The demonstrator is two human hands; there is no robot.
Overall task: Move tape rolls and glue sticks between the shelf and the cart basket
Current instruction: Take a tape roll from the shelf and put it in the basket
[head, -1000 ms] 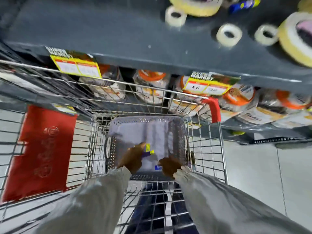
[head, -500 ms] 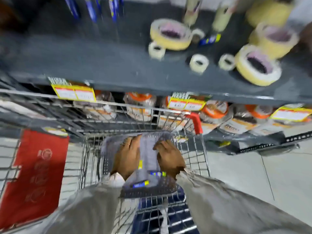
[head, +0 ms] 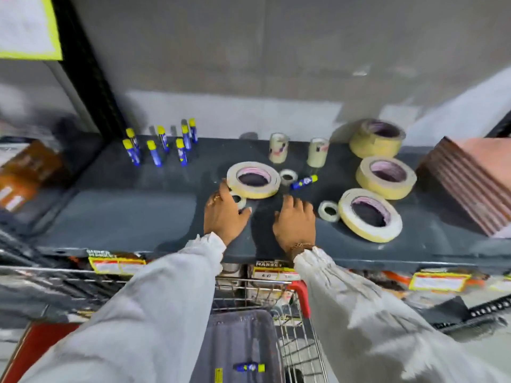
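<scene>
Both hands are up on the shelf now. The left hand has its fingers spread, curling round a small clear tape roll that sits touching the big masking tape roll. The right hand is flat, fingers loosely apart, holding nothing. A careless sweep could roll that loose glue stick away; it's lying flat, yellow cap pointing right and back. Another one's in the cart basket.

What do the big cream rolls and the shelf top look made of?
Big cream rolls: likely paper masking tape, matte cream bands around pinkish cores. Shelf top: seemingly painted metal, dark grey with a dull sheen and a thin front lip; blur leaves it open.
</scene>
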